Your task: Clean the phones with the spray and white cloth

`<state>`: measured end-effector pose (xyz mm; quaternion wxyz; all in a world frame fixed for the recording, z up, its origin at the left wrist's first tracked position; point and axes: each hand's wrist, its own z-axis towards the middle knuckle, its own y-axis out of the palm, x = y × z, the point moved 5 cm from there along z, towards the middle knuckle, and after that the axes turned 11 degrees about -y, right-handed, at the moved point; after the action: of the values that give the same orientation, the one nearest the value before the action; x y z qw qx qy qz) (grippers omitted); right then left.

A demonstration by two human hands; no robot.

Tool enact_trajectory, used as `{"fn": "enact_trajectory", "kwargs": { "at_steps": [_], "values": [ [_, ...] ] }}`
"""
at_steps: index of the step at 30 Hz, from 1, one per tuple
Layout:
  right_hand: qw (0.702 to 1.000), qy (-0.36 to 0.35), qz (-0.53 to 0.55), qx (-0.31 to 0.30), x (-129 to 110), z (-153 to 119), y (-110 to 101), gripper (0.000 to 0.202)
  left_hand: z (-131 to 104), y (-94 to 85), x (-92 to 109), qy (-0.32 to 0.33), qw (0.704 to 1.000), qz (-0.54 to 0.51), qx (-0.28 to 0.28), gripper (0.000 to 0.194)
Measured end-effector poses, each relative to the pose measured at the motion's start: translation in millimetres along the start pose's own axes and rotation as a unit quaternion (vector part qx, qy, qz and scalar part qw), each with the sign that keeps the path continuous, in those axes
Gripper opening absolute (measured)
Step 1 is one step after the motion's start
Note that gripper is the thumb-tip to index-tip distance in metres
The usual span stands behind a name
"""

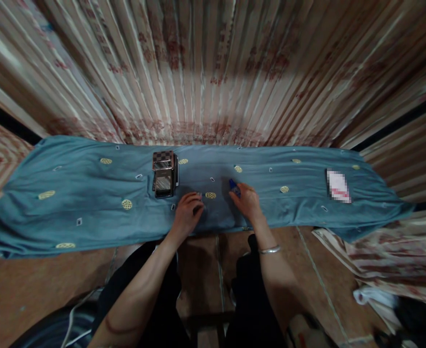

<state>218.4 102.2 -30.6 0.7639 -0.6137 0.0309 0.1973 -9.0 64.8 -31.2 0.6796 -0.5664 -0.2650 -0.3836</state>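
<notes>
My right hand (248,200) is closed around a small dark-blue object (233,184), whose pointed end sticks out past the fingers, held low over the blue cloth (213,217). Opposite it, my left hand (188,211) has its fingers curled together, with a tiny pale bit showing at the fingertips; what it is, I cannot make out. A gap of cloth separates the two hands. Just beyond my left hand lies a stack of phones (164,186), with a brown checkered case (163,157) at its far end.
Toward the right end of the cloth lies a blurred white and pink packet (338,186). A pleated, flowered curtain (213,96) hangs right behind the far edge. Tiled floor (201,270) shows below, and a dark round thing with a white cable (69,321) is at lower left.
</notes>
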Motion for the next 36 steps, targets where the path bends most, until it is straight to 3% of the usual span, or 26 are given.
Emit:
{"fn": "enact_trajectory", "kwargs": {
  "at_steps": [4, 8, 11, 15, 20, 23, 26, 30, 33, 36],
  "values": [
    [1.000, -0.010, 0.022, 0.000, -4.8, -1.0, 5.3, 0.030, -1.2, 5.4, 6.3, -0.032, 0.995, -0.094, -0.002, 0.012],
    [0.997, -0.054, 0.052, 0.007, -17.5, -3.4, 10.7, 0.032, -2.9, 16.6, 10.5, -0.039, 0.993, -0.105, -0.040, 0.015],
    [0.995, -0.080, 0.066, -0.001, -27.3, -5.3, 13.0, 0.032, -2.7, 15.3, 10.1, -0.045, 0.994, -0.099, -0.031, 0.022],
    [0.993, -0.096, 0.067, -0.005, -34.5, -4.9, 13.0, 0.036, -1.2, -0.2, 9.7, -0.062, 0.995, -0.078, 0.013, 0.028],
    [0.995, -0.095, 0.015, -0.031, -38.6, -2.2, 17.8, 0.027, -4.5, -41.1, 9.9, -0.038, 0.992, -0.036, 0.119, 0.035],
    [0.995, -0.096, -0.015, -0.028, -41.8, -2.1, 20.0, 0.026, -7.8, -69.6, 0.2, -0.031, 0.976, 0.032, 0.215, 0.044],
    [0.995, -0.097, -0.023, -0.019, -44.7, -3.5, 20.8, 0.025, -6.1, -86.2, -19.0, -0.080, 0.950, 0.082, 0.292, 0.077],
    [0.995, -0.097, -0.026, -0.019, -46.7, -4.8, 21.1, 0.023, 7.4, -79.7, -42.7, -0.163, 0.947, 0.101, 0.259, 0.099],
    [0.995, -0.099, -0.028, -0.020, -47.3, -4.2, 20.1, 0.023, 14.7, -72.2, -52.9, -0.191, 0.948, 0.085, 0.238, 0.096],
    [0.995, -0.099, -0.019, -0.026, -48.2, -2.7, 18.8, 0.020, 17.5, -69.6, -59.3, -0.176, 0.954, 0.043, 0.238, 0.089]
  ]
}}
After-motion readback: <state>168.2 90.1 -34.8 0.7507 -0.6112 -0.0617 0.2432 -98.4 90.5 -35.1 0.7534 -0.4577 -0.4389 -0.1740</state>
